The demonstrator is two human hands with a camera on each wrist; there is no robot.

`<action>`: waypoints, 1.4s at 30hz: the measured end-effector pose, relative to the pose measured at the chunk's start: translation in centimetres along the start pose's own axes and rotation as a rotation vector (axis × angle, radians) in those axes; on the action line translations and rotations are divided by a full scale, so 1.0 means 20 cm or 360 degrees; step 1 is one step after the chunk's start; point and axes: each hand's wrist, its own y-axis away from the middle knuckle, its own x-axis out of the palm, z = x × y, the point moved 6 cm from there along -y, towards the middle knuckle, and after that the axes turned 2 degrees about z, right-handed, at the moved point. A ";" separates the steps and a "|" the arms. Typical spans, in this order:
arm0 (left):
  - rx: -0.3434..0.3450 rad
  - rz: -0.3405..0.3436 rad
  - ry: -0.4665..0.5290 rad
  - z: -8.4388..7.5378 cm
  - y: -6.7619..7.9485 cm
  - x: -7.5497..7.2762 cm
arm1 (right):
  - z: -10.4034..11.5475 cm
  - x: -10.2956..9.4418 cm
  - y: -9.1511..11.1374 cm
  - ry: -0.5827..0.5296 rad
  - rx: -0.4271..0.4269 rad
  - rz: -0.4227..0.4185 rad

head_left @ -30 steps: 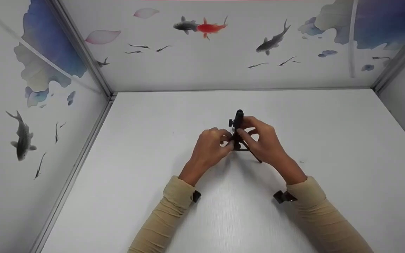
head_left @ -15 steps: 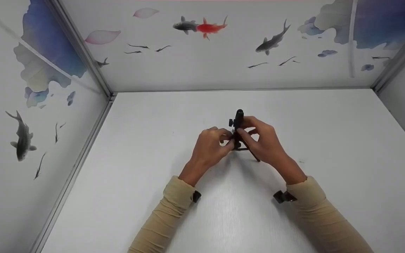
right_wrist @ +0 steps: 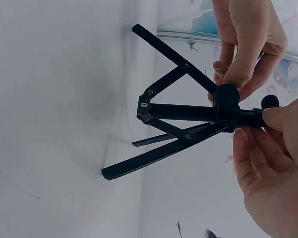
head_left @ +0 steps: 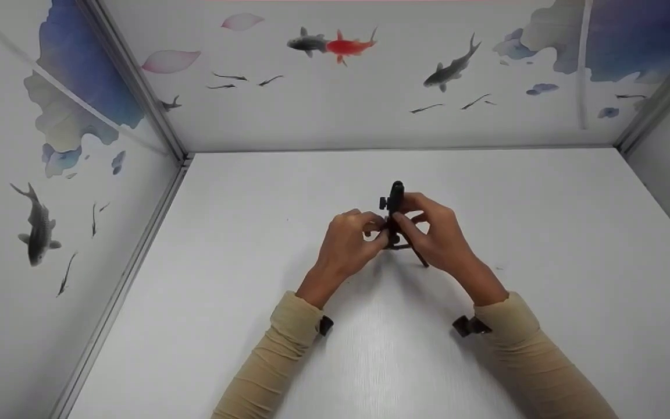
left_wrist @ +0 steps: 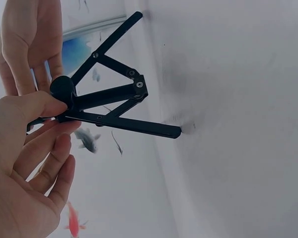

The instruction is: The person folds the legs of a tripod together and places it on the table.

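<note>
A small black tripod [head_left: 396, 198] stands upright on the white table, its legs spread and linked by struts to the centre column [right_wrist: 181, 112]. My right hand [head_left: 437, 233] grips the upper column between thumb and fingers, just below a small side knob [right_wrist: 269, 101]. From the other side my left hand [head_left: 349, 241] pinches the collar where the legs join, its thumb close to a larger round knob [left_wrist: 63, 87]. One leg [left_wrist: 149, 128] reaches down to the tabletop in the left wrist view. In the head view, the hands hide much of the collar.
White panels with painted fish [head_left: 349, 46] rise behind the table [head_left: 242, 262] and at its left. Metal framing [head_left: 131, 244] runs along the left edge. A black wrist device [head_left: 470, 326] sits at the right cuff, and another [head_left: 325, 326] at the left cuff.
The tripod's near leg tip has shifted slightly inward, toward the left, in the head view. Both hands keep their hold with hardly any movement.
</note>
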 end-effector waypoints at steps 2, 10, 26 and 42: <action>0.0004 -0.0008 -0.0009 0.00 0.00 0.00 | 0.00 0.00 0.00 0.0002 -0.0002 -0.0005; 0.0016 -0.0032 -0.0009 0.00 0.00 0.00 | 0.00 0.00 0.00 -0.0002 0.0005 -0.0002; 0.0058 -0.0076 0.0026 -0.01 0.00 -0.01 | 0.01 -0.01 0.00 0.0007 -0.0061 -0.0025; 0.0057 -0.0100 0.0074 -0.02 0.00 -0.02 | 0.01 -0.01 0.00 0.0013 -0.0036 -0.0018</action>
